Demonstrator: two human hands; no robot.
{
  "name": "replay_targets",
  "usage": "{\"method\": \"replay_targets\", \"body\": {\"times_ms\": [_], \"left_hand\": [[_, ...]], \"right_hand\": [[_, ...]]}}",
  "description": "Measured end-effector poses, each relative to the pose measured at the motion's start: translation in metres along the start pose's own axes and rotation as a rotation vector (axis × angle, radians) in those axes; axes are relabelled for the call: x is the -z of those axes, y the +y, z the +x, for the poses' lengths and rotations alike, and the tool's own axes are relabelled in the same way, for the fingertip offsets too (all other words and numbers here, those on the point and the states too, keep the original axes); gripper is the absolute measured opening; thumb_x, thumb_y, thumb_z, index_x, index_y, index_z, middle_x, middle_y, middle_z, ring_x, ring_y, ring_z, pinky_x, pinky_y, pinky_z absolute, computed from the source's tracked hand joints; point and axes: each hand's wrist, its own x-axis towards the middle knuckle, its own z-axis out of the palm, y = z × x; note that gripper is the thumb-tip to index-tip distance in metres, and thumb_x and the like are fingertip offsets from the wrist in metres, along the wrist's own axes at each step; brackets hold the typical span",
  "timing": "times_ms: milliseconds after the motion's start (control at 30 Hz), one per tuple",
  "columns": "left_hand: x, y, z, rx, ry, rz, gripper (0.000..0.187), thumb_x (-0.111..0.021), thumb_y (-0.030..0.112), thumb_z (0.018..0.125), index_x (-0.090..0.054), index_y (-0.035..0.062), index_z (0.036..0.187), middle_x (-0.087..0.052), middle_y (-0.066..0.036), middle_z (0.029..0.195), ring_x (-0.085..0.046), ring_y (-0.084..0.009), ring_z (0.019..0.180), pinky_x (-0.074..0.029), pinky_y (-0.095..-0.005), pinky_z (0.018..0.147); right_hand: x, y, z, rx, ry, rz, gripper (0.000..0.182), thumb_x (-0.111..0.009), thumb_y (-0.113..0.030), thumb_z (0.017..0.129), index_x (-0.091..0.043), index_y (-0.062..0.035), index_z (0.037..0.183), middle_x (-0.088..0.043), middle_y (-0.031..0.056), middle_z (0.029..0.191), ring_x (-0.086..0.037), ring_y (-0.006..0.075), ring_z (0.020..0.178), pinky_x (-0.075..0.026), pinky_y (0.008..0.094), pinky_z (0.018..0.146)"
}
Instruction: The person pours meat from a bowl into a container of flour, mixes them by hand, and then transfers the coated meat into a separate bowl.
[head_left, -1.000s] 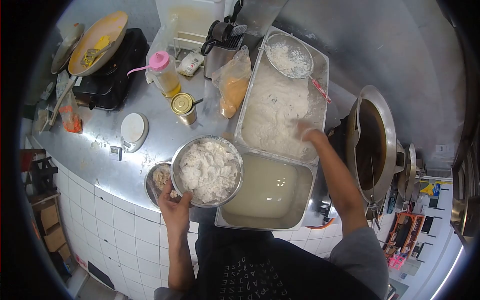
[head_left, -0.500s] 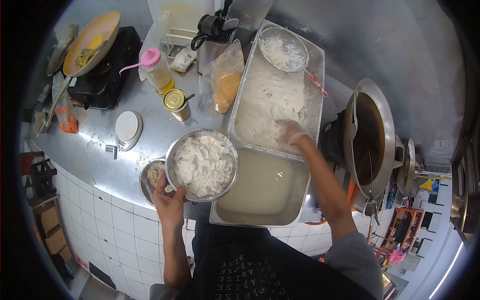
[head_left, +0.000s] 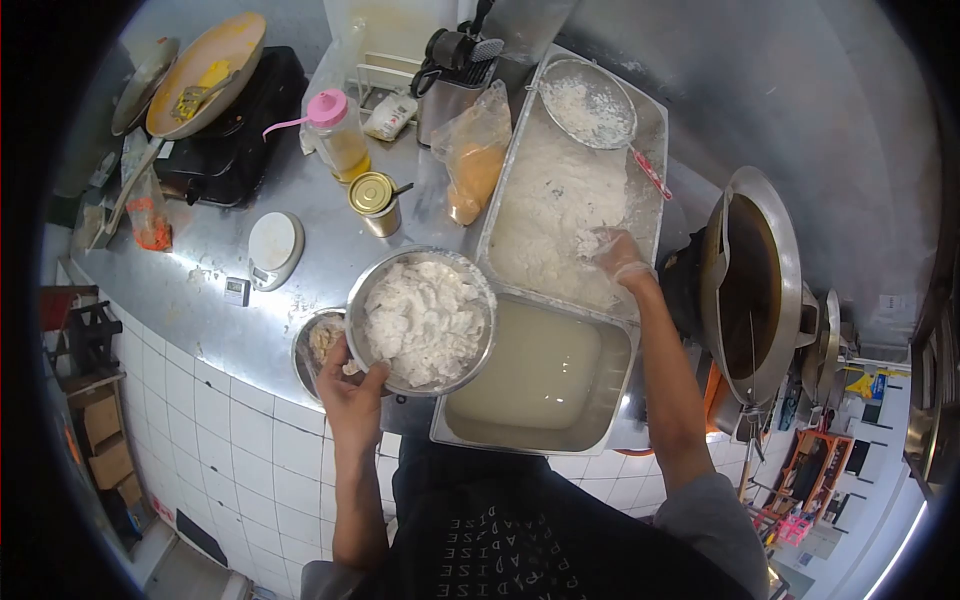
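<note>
My left hand (head_left: 352,388) grips the near rim of a round steel bowl (head_left: 372,283) filled with white floured pieces, held over the counter edge. My right hand (head_left: 614,254), in a thin clear glove, is closed around a floured lump in the long steel flour tray (head_left: 651,128). A round sieve (head_left: 586,104) with a red handle lies at the far end of that tray. Nearer to me, a steel tray of pale batter (head_left: 528,375) sits between the two hands.
A smaller steel bowl (head_left: 312,343) stands under the big bowl's left side. On the counter are a white scale (head_left: 273,246), an open can (head_left: 374,199), a pink-capped oil bottle (head_left: 338,139), an orange bag (head_left: 470,160) and a pan on a stove (head_left: 200,72). A wok of dark oil (head_left: 752,285) is at right.
My right hand has lifted from the near part of the flour and now holds a floured lump a little higher. The left hand keeps its grip on the bowl.
</note>
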Motion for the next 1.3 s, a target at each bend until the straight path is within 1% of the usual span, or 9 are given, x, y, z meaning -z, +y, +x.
{"method": "replay_targets", "body": {"times_ms": [200, 300, 400, 500, 700, 900, 1067, 1133, 1300], "left_hand": [[-0.006, -0.017, 0.010, -0.095, -0.017, 0.112, 0.057, -0.064, -0.009, 0.082, -0.049, -0.0142, 0.137, -0.062, -0.017, 0.125, -0.070, -0.0200, 0.092, -0.059, -0.0266, 0.074], [-0.023, -0.011, 0.012, -0.131, -0.043, 0.088, 0.058, -0.063, -0.009, 0.082, -0.047, -0.0145, 0.138, -0.061, -0.019, 0.126, -0.070, -0.0199, 0.090, -0.059, -0.0266, 0.074], [-0.036, -0.004, 0.006, -0.090, -0.076, 0.043, 0.058, -0.062, -0.010, 0.083, -0.047, -0.0142, 0.139, -0.061, -0.019, 0.126, -0.070, -0.0201, 0.093, -0.059, -0.0265, 0.075], [-0.035, -0.006, 0.007, -0.048, -0.104, 0.041, 0.058, -0.062, -0.011, 0.083, -0.046, -0.0138, 0.139, -0.061, -0.019, 0.126, -0.070, -0.0202, 0.097, -0.059, -0.0264, 0.077], [-0.031, -0.006, 0.004, -0.015, -0.090, 0.016, 0.060, -0.064, -0.011, 0.084, -0.044, -0.0145, 0.141, -0.065, -0.017, 0.120, -0.070, -0.0143, 0.081, -0.056, -0.0224, 0.065], [-0.016, -0.018, 0.006, -0.021, -0.060, -0.011, 0.056, -0.062, -0.012, 0.084, -0.049, -0.0125, 0.138, -0.064, -0.017, 0.122, -0.070, -0.0188, 0.092, -0.059, -0.0261, 0.074], [0.004, -0.012, 0.000, -0.007, -0.029, 0.062, 0.056, -0.062, -0.012, 0.082, -0.051, -0.0110, 0.137, -0.064, -0.017, 0.122, -0.071, -0.0217, 0.093, -0.061, -0.0279, 0.073], [0.007, -0.007, -0.001, 0.015, 0.001, 0.035, 0.055, -0.061, -0.012, 0.082, -0.051, -0.0108, 0.137, -0.064, -0.017, 0.122, -0.071, -0.0215, 0.092, -0.061, -0.0280, 0.073], [0.013, 0.000, -0.001, -0.007, 0.048, 0.050, 0.058, -0.061, -0.014, 0.079, -0.051, -0.0125, 0.136, -0.064, -0.017, 0.123, -0.069, -0.0230, 0.101, -0.059, -0.0307, 0.086]], "right_hand": [[0.048, -0.133, -0.060, 0.070, 0.034, 0.125, 0.049, -0.087, -0.011, 0.074, -0.067, 0.0020, 0.118, -0.073, 0.0100, 0.109, -0.068, 0.0147, 0.092, -0.056, 0.0280, 0.085], [0.050, -0.207, -0.093, -0.011, -0.214, 0.793, 0.047, -0.088, -0.021, 0.076, -0.070, 0.0015, 0.113, -0.075, 0.0122, 0.107, -0.072, 0.0190, 0.091, -0.056, 0.0309, 0.084], [0.016, -0.242, -0.109, 0.353, -0.082, 0.118, 0.042, -0.083, -0.011, 0.076, -0.071, 0.0016, 0.114, -0.075, 0.0165, 0.106, -0.073, 0.0218, 0.095, -0.057, 0.0346, 0.085], [-0.004, -0.259, -0.109, 0.483, -0.012, -0.059, 0.041, -0.076, -0.003, 0.074, -0.071, 0.0015, 0.115, -0.074, 0.0194, 0.104, -0.073, 0.0229, 0.098, -0.056, 0.0361, 0.086], [-0.002, -0.240, -0.099, 0.479, -0.091, 0.269, 0.047, -0.075, 0.006, 0.070, -0.070, 0.0019, 0.117, -0.074, 0.0167, 0.111, -0.073, 0.0255, 0.099, -0.055, 0.0327, 0.093], [0.034, -0.221, -0.089, 0.011, -0.109, 0.667, 0.057, -0.086, 0.001, 0.069, -0.067, 0.0011, 0.123, -0.071, 0.0128, 0.120, -0.068, 0.0262, 0.109, -0.053, 0.0287, 0.098], [0.014, -0.098, -0.029, 0.022, 0.002, -0.018, 0.060, -0.086, -0.012, 0.073, -0.064, 0.0025, 0.126, -0.067, 0.0203, 0.128, -0.065, 0.0310, 0.116, -0.051, 0.0359, 0.101], [-0.035, -0.005, 0.005, 0.143, -0.085, -0.593, 0.054, -0.080, -0.022, 0.080, -0.065, -0.0018, 0.127, -0.072, 0.0210, 0.112, -0.069, 0.0339, 0.107, -0.053, 0.0373, 0.096], [-0.070, -0.024, 0.011, -0.112, -0.175, -0.194, 0.061, -0.080, -0.035, 0.078, -0.065, -0.0057, 0.129, -0.067, 0.0244, 0.122, -0.064, 0.0386, 0.115, -0.049, 0.0411, 0.103]]}}
